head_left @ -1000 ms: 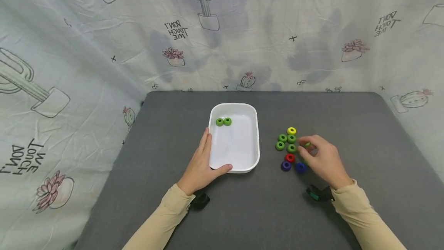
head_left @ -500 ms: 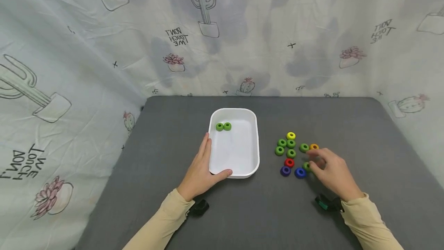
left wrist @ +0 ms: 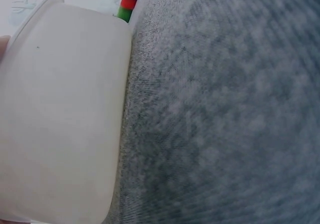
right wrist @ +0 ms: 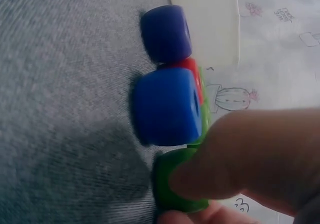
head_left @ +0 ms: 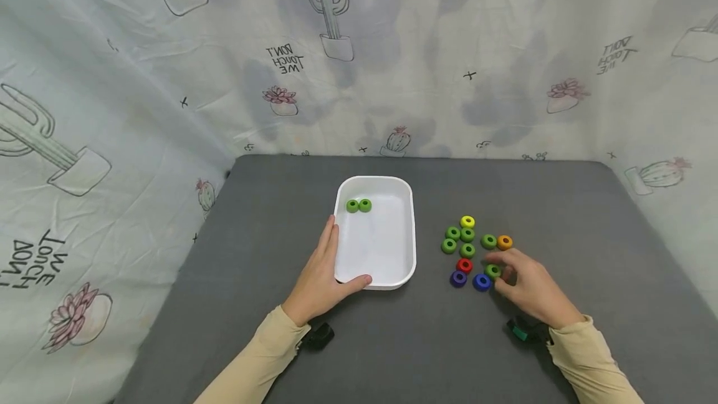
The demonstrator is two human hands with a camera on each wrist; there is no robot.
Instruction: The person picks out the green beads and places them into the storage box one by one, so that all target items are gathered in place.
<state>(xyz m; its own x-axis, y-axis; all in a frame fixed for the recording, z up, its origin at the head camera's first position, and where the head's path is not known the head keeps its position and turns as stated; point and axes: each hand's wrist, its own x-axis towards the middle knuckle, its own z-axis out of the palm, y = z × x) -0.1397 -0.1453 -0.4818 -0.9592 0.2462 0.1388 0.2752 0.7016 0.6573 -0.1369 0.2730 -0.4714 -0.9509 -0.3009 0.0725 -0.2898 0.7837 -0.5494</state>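
My left hand [head_left: 316,276] rests at the near left corner of a white tray [head_left: 378,242], fingers straight along its left side and thumb at the front rim. Two green beads [head_left: 359,206] lie in the tray's far left part. My right hand [head_left: 533,282] pinches a green bead [head_left: 492,271] at the right of the loose beads. In the right wrist view the thumb [right wrist: 215,169] covers part of that green bead [right wrist: 167,179], down at the table. Just left of it sits a blue bead [head_left: 482,282].
More loose beads lie right of the tray: a yellow one [head_left: 467,222], several green ones [head_left: 467,235], an orange one [head_left: 504,242], a red one [head_left: 464,266] and a purple one [head_left: 458,278]. The grey table [head_left: 280,217] ends at a printed curtain [head_left: 224,80].
My right hand has moved right and nearer, off the upper green beads, and its fingers have come round the lower right green bead. My left hand stays at the tray.
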